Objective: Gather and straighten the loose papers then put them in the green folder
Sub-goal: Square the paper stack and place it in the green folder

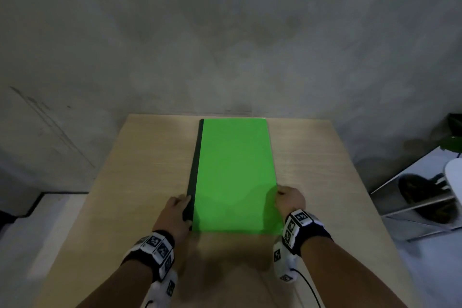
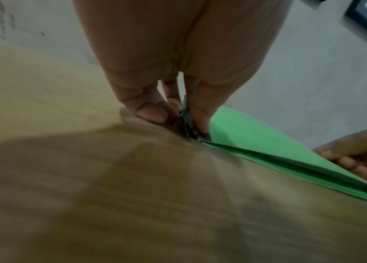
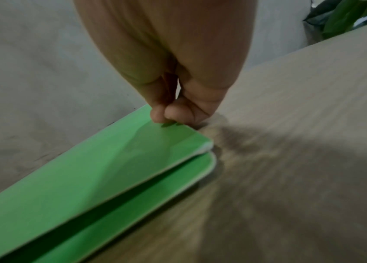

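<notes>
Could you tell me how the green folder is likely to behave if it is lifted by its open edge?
The green folder will probably flex: its top cover already bows up where the right hand pinches it. It looks thin, so likely light. The left hand at the dark spine should stop it gaping.

Dim pics, wrist cams blurry
</notes>
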`<action>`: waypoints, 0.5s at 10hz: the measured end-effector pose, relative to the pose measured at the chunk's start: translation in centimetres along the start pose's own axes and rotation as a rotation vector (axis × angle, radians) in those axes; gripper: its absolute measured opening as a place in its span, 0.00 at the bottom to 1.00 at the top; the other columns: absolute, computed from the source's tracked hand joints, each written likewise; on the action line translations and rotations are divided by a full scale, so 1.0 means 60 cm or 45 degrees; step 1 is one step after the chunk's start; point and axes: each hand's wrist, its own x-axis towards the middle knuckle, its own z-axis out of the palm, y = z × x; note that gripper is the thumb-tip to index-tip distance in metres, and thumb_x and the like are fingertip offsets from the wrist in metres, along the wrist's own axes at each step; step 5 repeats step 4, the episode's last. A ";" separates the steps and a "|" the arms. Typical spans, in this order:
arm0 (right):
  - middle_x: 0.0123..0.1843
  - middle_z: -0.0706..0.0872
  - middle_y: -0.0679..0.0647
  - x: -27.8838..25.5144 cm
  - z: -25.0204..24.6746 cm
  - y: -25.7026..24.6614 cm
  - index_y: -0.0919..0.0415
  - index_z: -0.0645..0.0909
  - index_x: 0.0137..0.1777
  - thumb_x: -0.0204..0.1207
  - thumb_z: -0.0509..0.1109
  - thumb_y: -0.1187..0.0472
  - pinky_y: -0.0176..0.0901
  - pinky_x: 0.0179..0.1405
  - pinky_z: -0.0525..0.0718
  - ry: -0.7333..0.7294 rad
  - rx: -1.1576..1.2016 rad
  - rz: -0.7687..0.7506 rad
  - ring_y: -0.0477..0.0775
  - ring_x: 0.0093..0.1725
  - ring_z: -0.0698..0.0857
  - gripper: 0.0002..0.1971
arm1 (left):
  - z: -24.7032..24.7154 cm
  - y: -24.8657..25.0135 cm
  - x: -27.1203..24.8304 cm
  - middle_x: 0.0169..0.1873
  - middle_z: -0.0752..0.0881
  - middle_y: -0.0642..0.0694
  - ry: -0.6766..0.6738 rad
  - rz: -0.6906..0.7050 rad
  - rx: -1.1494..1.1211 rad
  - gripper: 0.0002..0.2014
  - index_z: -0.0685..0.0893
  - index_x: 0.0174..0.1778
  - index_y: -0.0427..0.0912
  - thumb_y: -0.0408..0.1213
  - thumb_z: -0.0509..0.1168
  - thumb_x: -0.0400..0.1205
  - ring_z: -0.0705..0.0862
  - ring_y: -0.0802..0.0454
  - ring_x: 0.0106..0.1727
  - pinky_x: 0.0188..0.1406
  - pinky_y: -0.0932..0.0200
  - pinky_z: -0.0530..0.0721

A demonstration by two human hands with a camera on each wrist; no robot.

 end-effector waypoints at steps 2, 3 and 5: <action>0.66 0.85 0.64 0.012 0.008 -0.023 0.64 0.79 0.70 0.81 0.58 0.69 0.45 0.59 0.81 -0.003 -0.152 -0.029 0.64 0.61 0.84 0.19 | -0.008 -0.003 0.013 0.79 0.60 0.44 0.017 0.005 -0.036 0.31 0.63 0.82 0.46 0.32 0.64 0.82 0.70 0.44 0.76 0.79 0.54 0.67; 0.66 0.84 0.66 -0.016 -0.006 -0.029 0.69 0.79 0.68 0.80 0.59 0.69 0.46 0.61 0.80 0.010 -0.166 -0.045 0.65 0.64 0.83 0.18 | -0.012 0.000 -0.005 0.79 0.61 0.44 0.017 0.033 -0.085 0.29 0.63 0.82 0.45 0.33 0.62 0.84 0.70 0.44 0.76 0.78 0.56 0.66; 0.71 0.80 0.67 -0.040 -0.027 -0.011 0.70 0.76 0.70 0.80 0.60 0.68 0.47 0.69 0.74 0.053 -0.132 -0.088 0.65 0.70 0.79 0.19 | -0.015 -0.017 -0.029 0.74 0.67 0.45 0.009 0.007 -0.207 0.30 0.66 0.80 0.44 0.37 0.66 0.81 0.73 0.43 0.73 0.76 0.53 0.70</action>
